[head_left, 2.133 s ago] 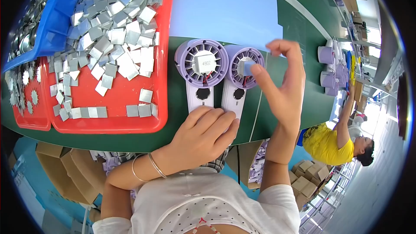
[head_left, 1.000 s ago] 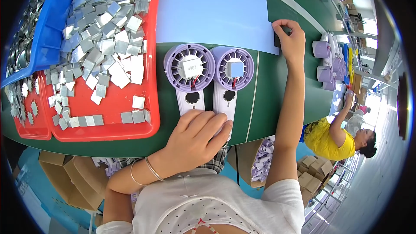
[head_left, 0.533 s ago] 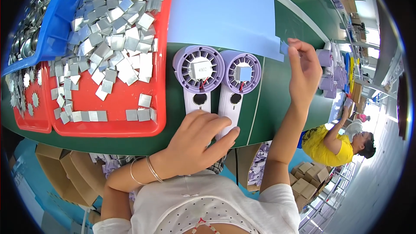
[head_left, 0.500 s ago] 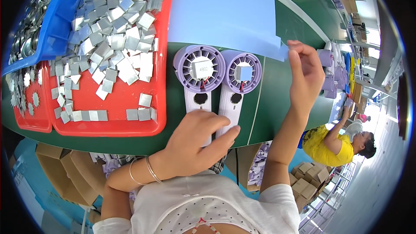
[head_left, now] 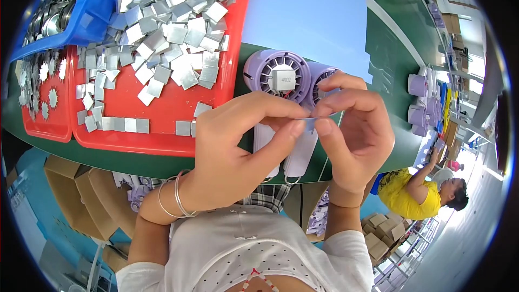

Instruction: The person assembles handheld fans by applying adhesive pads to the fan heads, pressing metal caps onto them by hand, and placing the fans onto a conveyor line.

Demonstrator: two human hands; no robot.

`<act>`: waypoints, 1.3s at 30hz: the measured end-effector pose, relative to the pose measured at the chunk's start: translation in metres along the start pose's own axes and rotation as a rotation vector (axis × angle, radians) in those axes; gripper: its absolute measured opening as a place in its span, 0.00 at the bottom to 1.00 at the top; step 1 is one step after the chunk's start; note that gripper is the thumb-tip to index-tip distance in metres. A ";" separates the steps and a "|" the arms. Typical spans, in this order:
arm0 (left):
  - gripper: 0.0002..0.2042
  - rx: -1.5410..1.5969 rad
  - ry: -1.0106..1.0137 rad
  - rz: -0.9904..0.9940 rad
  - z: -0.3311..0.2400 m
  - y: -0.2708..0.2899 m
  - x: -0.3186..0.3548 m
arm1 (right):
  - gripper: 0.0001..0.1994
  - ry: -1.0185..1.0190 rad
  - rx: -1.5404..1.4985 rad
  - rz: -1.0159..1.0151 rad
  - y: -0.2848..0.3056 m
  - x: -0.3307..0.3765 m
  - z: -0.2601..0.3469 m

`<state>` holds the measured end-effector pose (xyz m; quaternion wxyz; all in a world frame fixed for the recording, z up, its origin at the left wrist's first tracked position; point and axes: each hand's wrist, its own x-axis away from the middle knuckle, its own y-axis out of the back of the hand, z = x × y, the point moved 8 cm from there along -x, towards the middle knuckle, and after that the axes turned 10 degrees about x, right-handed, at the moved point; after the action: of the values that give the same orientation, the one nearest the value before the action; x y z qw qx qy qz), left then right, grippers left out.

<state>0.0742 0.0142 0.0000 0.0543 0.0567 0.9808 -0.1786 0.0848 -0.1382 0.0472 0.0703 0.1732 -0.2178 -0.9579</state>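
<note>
In front of my chest, both hands meet fingertip to fingertip. My left hand (head_left: 227, 148) is closed in a pinch, and my right hand (head_left: 362, 135) pinches from the other side. Between them is a small, thin blue piece (head_left: 310, 123), mostly covered by the fingers. Just beyond lie two purple handheld fans side by side. On the left fan (head_left: 252, 73), a square silver plate (head_left: 285, 80) covers the hub. My hands hide much of the right fan's (head_left: 300, 157) head, while its pale handle shows below them. A large light-blue sheet (head_left: 308, 16) lies behind the fans.
To the left, a red tray (head_left: 162, 111) holds many loose silver metal squares (head_left: 162, 48). A blue bin (head_left: 89, 19) of round metal parts overlaps it, near toothed metal discs (head_left: 52, 97). More purple fan parts (head_left: 417, 113) stand right. A co-worker in yellow (head_left: 408, 192) sits beyond.
My right hand has come from the blue sheet's corner toward the middle, bringing the small blue piece. My left hand has risen off the fan handles and now pinches that piece too.
</note>
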 end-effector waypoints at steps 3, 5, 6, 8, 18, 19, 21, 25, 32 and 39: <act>0.06 -0.021 -0.010 -0.021 -0.006 0.004 -0.001 | 0.14 0.017 0.091 -0.007 0.008 -0.002 -0.002; 0.07 -0.060 0.089 0.070 -0.006 0.000 -0.002 | 0.14 -0.049 0.090 -0.048 0.012 -0.003 -0.004; 0.07 -0.061 0.089 0.066 -0.006 0.002 -0.001 | 0.13 0.004 0.148 0.003 0.009 -0.007 0.001; 0.07 -0.086 0.050 0.085 -0.008 0.003 -0.001 | 0.12 0.057 0.204 0.056 0.002 -0.009 0.005; 0.21 -0.064 -0.072 -0.071 -0.008 0.013 0.012 | 0.07 -0.046 0.220 -0.110 0.008 -0.006 -0.009; 0.20 -0.239 -0.169 0.035 -0.016 0.011 0.017 | 0.07 -0.106 0.187 -0.177 0.012 -0.005 -0.015; 0.19 -0.523 -0.356 0.116 -0.022 0.002 0.033 | 0.07 -0.102 0.238 -0.166 0.009 -0.007 -0.014; 0.15 -0.794 -0.474 0.268 -0.006 -0.017 0.057 | 0.05 0.005 0.408 -0.001 -0.008 -0.010 -0.008; 0.11 -0.835 -0.518 0.267 0.006 -0.023 0.067 | 0.04 -0.003 0.573 0.069 -0.025 -0.020 -0.007; 0.09 -0.911 -0.503 0.299 0.008 -0.028 0.069 | 0.03 -0.018 0.564 0.000 -0.025 -0.018 -0.010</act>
<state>0.0033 -0.0081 -0.0071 0.3314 0.1220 0.8969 0.2663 0.1039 -0.1160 0.0334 0.0172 0.1773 -0.4764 -0.8610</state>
